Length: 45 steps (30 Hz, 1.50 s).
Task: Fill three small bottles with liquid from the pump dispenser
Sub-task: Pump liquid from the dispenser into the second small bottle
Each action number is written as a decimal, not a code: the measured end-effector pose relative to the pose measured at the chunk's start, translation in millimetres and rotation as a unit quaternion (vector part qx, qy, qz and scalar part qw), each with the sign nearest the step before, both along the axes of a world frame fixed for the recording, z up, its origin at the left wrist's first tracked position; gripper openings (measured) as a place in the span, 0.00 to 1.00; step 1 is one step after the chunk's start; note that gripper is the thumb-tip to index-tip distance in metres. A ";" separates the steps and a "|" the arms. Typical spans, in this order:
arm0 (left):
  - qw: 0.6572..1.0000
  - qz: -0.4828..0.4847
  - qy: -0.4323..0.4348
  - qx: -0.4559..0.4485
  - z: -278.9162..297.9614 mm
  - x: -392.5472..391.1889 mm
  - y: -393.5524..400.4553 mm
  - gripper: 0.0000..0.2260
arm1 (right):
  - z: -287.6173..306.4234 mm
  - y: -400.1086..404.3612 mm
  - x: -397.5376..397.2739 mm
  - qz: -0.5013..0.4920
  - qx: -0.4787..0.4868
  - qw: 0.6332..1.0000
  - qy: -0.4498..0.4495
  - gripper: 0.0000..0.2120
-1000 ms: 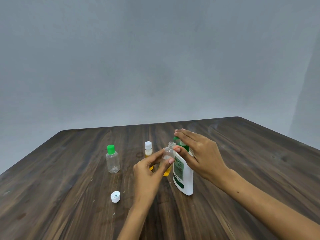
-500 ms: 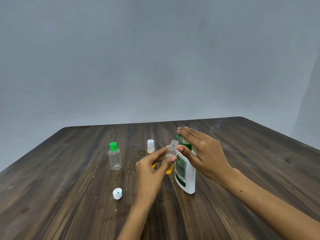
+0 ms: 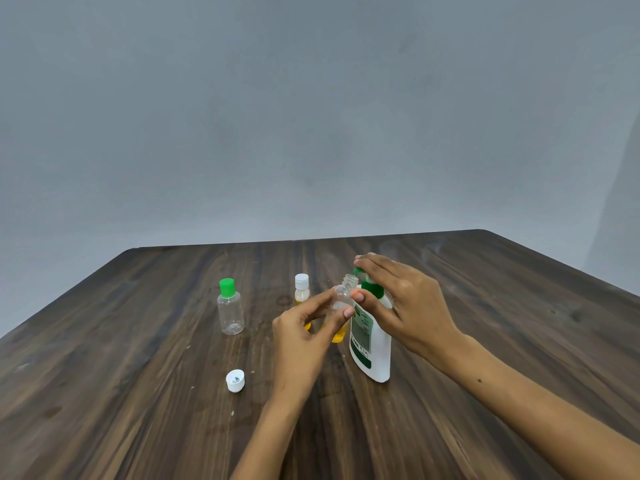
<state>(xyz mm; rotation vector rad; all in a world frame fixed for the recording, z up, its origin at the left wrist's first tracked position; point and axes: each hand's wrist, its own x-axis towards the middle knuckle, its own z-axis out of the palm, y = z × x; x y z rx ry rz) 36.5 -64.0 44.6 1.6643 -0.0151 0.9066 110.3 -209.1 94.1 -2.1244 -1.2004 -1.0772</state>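
**Q:** What do my hands show here?

**A:** My left hand point(image 3: 304, 337) pinches the open bottle point(image 3: 343, 306) between thumb and fingertips, holding it upright against the pump dispenser point(image 3: 372, 344). My right hand point(image 3: 408, 306) lies on the green pump head, fingers fairly straight, thumb at the bottle's neck.

**Q:** How far along is the filling?

**A:** The white-capped bottle point(image 3: 301, 289) behind looks filled and closed. The held bottle carries yellow liquid at its base only. The green-capped bottle point(image 3: 229, 308), well to the left, stands clear and empty. The loose white cap point(image 3: 235, 380) lies on the table point(image 3: 138, 375), so I judge roughly one of three done
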 end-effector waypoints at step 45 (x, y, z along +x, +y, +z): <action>1.000 -0.003 0.002 -0.003 1.0 -0.5 0.1 0.14 | -2.8 2.7 1.1 -0.003 0.015 1.000 -0.016 0.31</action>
